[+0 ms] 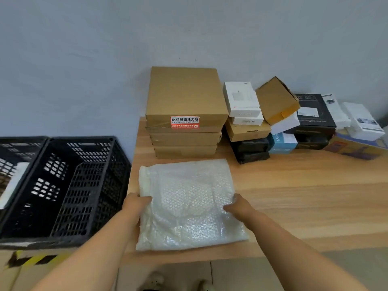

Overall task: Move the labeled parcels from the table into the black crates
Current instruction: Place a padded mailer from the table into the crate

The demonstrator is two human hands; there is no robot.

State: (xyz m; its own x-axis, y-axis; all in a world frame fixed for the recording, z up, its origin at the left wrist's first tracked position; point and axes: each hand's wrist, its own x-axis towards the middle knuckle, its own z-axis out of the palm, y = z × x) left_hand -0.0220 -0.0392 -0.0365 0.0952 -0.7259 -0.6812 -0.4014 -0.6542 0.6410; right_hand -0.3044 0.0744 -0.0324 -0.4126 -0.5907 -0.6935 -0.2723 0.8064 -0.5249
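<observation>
Head view is giving me both hands on a bubble-wrapped parcel (186, 203) that is lying flat near the front edge of the wooden tabletop (294, 198). My left hand (135, 203) is gripping the parcel's left edge, thumb curling over the top; my right hand (238, 206) is clasping the right edge, fingers pressing into the wrap. Whether the parcel is lifting off the wood I cannot tell.

Just behind the parcel a stack of brown cardboard boxes (184, 114) is standing against the wall, the top one carrying a red and white sticker (184, 122) on its front face. To the right of that stack a jumble of smaller boxes (281, 120) — white, brown, black, blue — is piling up along the back of the tabletop.

Left of the tabletop two black crates are sitting side by side: the nearer black crate (69, 185) is touching the tabletop's edge, and the farther black crate (14, 160) is holding something white — I cannot make out what
</observation>
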